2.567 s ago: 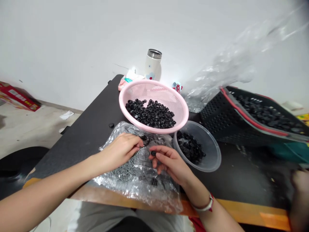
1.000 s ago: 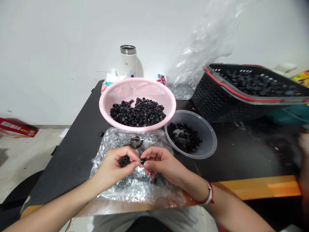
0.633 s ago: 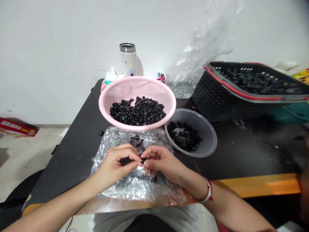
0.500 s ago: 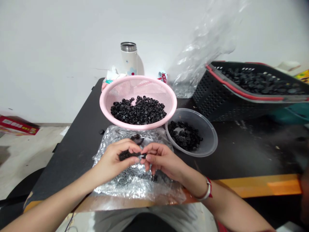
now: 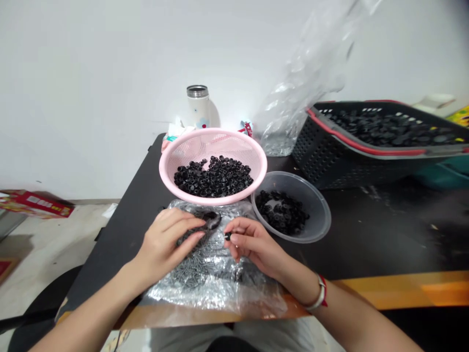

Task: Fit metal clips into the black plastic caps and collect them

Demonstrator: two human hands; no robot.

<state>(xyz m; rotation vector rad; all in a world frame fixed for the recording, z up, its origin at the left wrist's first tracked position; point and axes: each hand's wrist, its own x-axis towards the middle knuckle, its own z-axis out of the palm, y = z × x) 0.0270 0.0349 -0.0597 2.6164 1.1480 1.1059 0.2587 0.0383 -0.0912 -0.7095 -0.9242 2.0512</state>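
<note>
On a black worktop (image 5: 124, 254), you kept a pink plastic colander (image 5: 183, 142) and a clear plastic bowl (image 5: 315, 230) of black rings (image 5: 212, 178) close, seemingly for easy reach, above a clear bag (image 5: 216, 293) of screws (image 5: 194, 274). Your open left hand (image 5: 163, 249) lay on the bag, apart from your right hand (image 5: 256, 249), which pinched a small black piece (image 5: 228, 236) between thumb and forefinger, just above the bag.

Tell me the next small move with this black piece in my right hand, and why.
Probably pick out a single screw with your left hand from the clear plastic bag. Your right hand is pinching a small black piece, while your left hand rests on the screws and seems to hold nothing.
</note>
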